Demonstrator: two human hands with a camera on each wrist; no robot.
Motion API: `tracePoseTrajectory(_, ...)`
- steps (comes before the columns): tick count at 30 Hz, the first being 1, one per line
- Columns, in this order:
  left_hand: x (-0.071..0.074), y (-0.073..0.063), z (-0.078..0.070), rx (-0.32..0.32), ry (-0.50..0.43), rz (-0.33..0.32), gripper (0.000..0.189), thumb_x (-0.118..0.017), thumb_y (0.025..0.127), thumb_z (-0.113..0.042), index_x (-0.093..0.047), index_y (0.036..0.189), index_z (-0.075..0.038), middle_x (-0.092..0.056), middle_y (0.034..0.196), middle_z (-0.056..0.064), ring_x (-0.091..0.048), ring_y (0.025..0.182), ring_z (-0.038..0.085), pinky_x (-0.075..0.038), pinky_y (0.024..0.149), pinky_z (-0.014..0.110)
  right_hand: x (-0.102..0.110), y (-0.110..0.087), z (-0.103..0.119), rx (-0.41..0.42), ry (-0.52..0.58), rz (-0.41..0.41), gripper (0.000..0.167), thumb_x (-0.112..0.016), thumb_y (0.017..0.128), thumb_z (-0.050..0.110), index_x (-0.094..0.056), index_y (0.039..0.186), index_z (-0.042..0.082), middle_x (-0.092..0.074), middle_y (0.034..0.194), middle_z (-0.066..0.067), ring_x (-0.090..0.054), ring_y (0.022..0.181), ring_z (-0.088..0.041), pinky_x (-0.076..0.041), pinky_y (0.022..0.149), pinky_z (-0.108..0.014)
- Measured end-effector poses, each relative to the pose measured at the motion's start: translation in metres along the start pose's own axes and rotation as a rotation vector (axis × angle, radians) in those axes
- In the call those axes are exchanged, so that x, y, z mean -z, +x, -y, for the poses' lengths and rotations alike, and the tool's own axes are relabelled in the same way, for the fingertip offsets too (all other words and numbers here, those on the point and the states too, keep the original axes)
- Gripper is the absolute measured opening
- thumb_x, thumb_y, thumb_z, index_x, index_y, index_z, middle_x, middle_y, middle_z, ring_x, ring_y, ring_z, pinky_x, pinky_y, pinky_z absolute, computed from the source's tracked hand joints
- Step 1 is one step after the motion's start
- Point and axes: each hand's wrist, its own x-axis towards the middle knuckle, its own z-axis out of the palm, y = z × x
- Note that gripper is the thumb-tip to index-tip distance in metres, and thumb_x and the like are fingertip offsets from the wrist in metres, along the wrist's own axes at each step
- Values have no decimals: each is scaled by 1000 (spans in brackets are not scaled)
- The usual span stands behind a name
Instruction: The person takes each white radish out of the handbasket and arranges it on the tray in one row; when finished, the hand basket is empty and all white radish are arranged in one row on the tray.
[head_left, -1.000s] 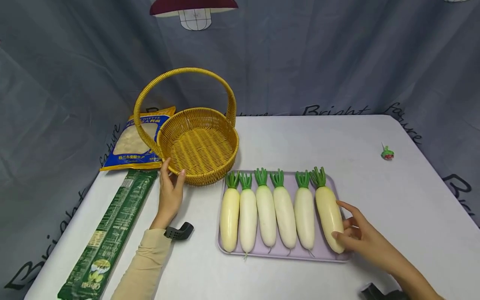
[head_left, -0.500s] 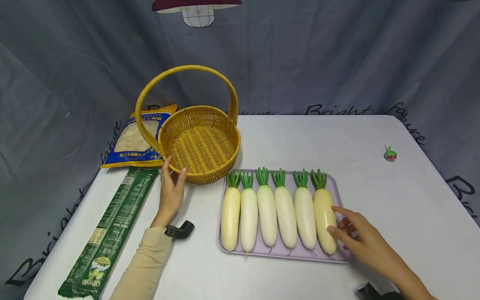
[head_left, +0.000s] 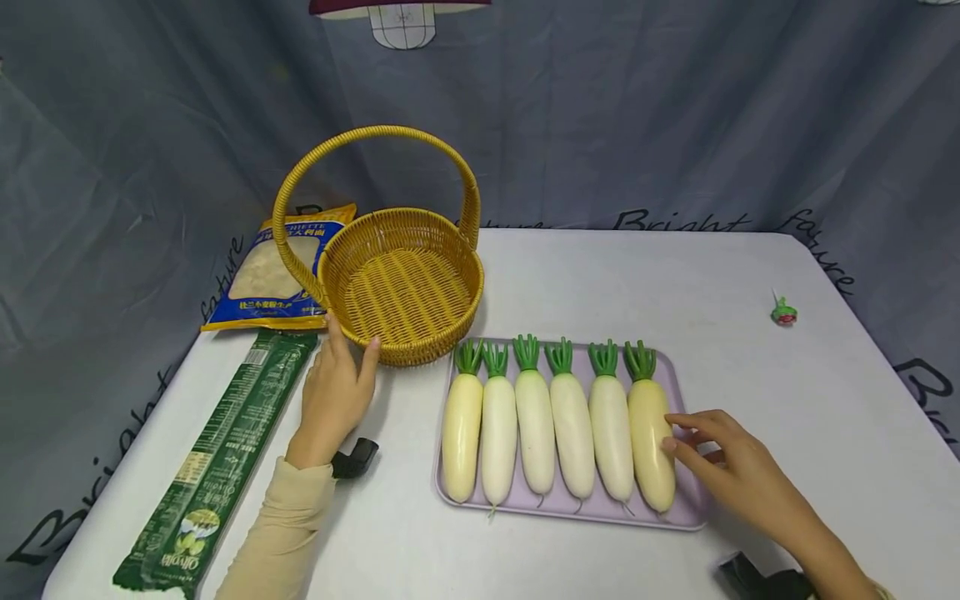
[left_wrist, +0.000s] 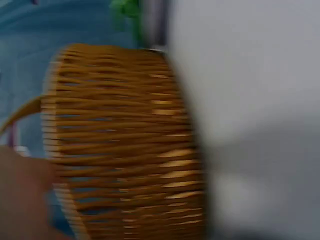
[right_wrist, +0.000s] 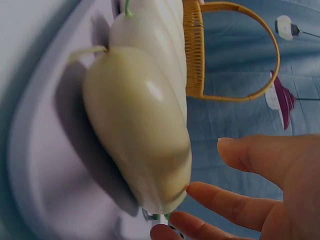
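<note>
Several white radishes with green stalks lie side by side on a lilac tray [head_left: 686, 510]. The rightmost radish [head_left: 652, 446] is yellower and fills much of the right wrist view. My right hand [head_left: 741, 471] is at its right side, thumb and forefinger apart and not wrapped round it; in the right wrist view the forefinger's tip reaches the radish's edge. A yellow wicker basket [head_left: 408, 353] with a tall handle holds nothing. My left hand [head_left: 337, 390] has its fingertips at the basket's front-left rim, fingers extended, and shows blurred in the left wrist view.
A blue and yellow pasta bag [head_left: 270, 271] lies behind the basket's left side. A long green packet [head_left: 213, 467] runs along the table's left side. A small green and red wrapped lollipop [head_left: 784, 314] lies far right. A dark red lamp [head_left: 401, 8] hangs above.
The rightmost radish has shifted left and lies straighter beside its neighbour. My right hand's fingers have drawn off it slightly. My left hand has turned a little at the basket rim.
</note>
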Motion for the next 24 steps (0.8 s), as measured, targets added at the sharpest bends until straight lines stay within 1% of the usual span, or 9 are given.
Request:
tracePoseTrajectory(3,22,-7,-16,-5,142,147,84,-32,93,-53,3,143,5,-9,146,33,-14,132,50,-22,103,62,4,3,1,19,-19,2,28,-63,85,26,-64,110,13,-59,108,-4,-51,86,6,-50,64,-21)
tracePoseTrajectory(6,43,-10,-37,-76,220,276,84,-38,91,-52,-4,144,4,-2,148,30,-4,135,48,-17,106,62,10,6,4,45,-45,-6,27,-63,85,25,-65,108,13,-59,112,-6,-56,92,-8,-51,67,-24)
tracePoseTrajectory(9,66,-7,-64,-202,226,319,81,-39,90,-56,-11,146,-4,-13,148,26,-12,136,44,-19,107,59,17,14,12,75,-51,-15,31,-63,85,25,-62,113,13,-59,115,-8,-57,99,-23,-52,72,-30)
tracePoseTrajectory(11,81,-4,-85,-293,192,321,78,-38,89,-59,-14,146,-12,-21,148,20,-21,136,39,-21,108,56,23,21,20,105,-42,-39,33,-63,85,24,-61,116,13,-58,118,-7,-55,102,-24,-51,75,-32)
tracePoseTrajectory(13,94,0,-106,-386,143,298,74,-38,88,-60,-16,146,-19,-28,147,13,-27,135,33,-24,109,52,27,31,29,157,-16,-111,34,-64,84,20,-60,117,13,-58,117,-6,-53,106,-13,-49,80,-22)
tracePoseTrajectory(15,104,5,-128,-473,89,259,71,-40,88,-59,-19,145,-22,-31,146,5,-31,134,26,-27,109,47,30,44,40,220,31,-220,34,-65,83,12,-61,117,12,-59,116,-6,-50,106,1,-43,83,-11)
tracePoseTrajectory(18,111,19,-167,-593,21,157,65,-43,88,-56,-27,143,-23,-37,143,-3,-36,131,16,-31,108,37,34,73,55,317,122,-412,34,-65,80,2,-62,114,7,-61,111,-10,-46,105,11,-37,87,-4)
tracePoseTrajectory(21,108,41,-206,-679,-36,14,58,-45,90,-51,-36,138,-20,-46,135,-4,-43,124,10,-37,102,28,37,108,69,360,200,-544,31,-62,81,1,-63,112,5,-62,108,-13,-52,106,-2,-40,89,-10)
tracePoseTrajectory(24,92,70,-240,-705,-67,-129,53,-45,91,-47,-41,135,-18,-51,127,-2,-47,118,8,-39,96,22,38,146,77,355,206,-599,28,-60,84,6,-62,112,4,-61,109,-14,-55,105,-18,-43,91,-19)
